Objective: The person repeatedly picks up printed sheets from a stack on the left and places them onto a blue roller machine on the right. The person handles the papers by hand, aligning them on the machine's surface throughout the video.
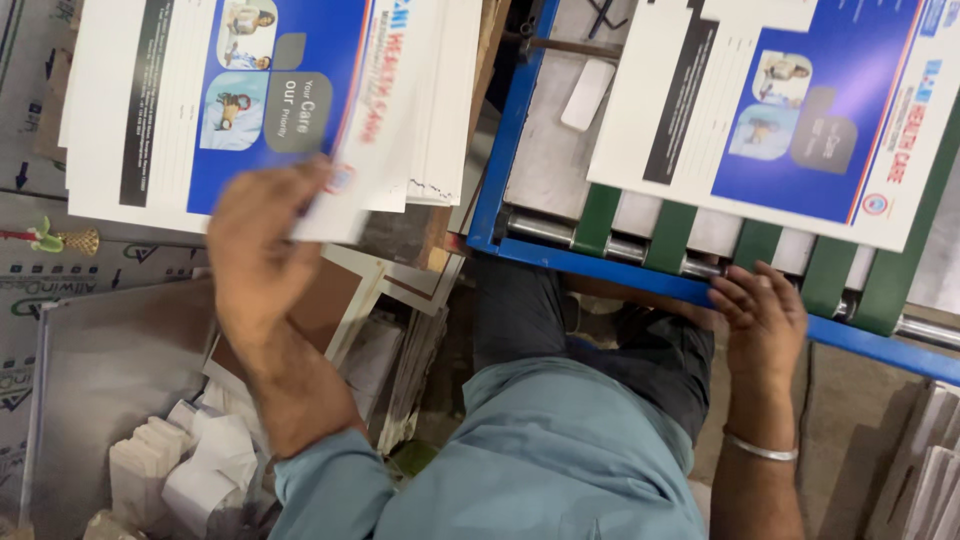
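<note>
My left hand (pixel 262 245) is blurred and grips the near edge of a printed blue-and-white card sheet (pixel 340 110) on top of a stack of the same sheets (pixel 110 120) at the upper left. My right hand (pixel 762 315) rests on the blue metal frame (pixel 600 268) of a conveyor, fingers curled over its edge by the green belts (pixel 597 218). Another printed blue-and-white sheet (pixel 800 110) lies on those belts just beyond my right hand. A metal bangle (pixel 760 447) sits on my right wrist.
Steel rollers (pixel 540 228) run along the conveyor's near end. A small white block (pixel 587 94) lies on the grey machine bed. Paper offcuts and white scraps (pixel 190 470) fill a bin at lower left. Stacked card pieces (pixel 925 470) stand at the lower right.
</note>
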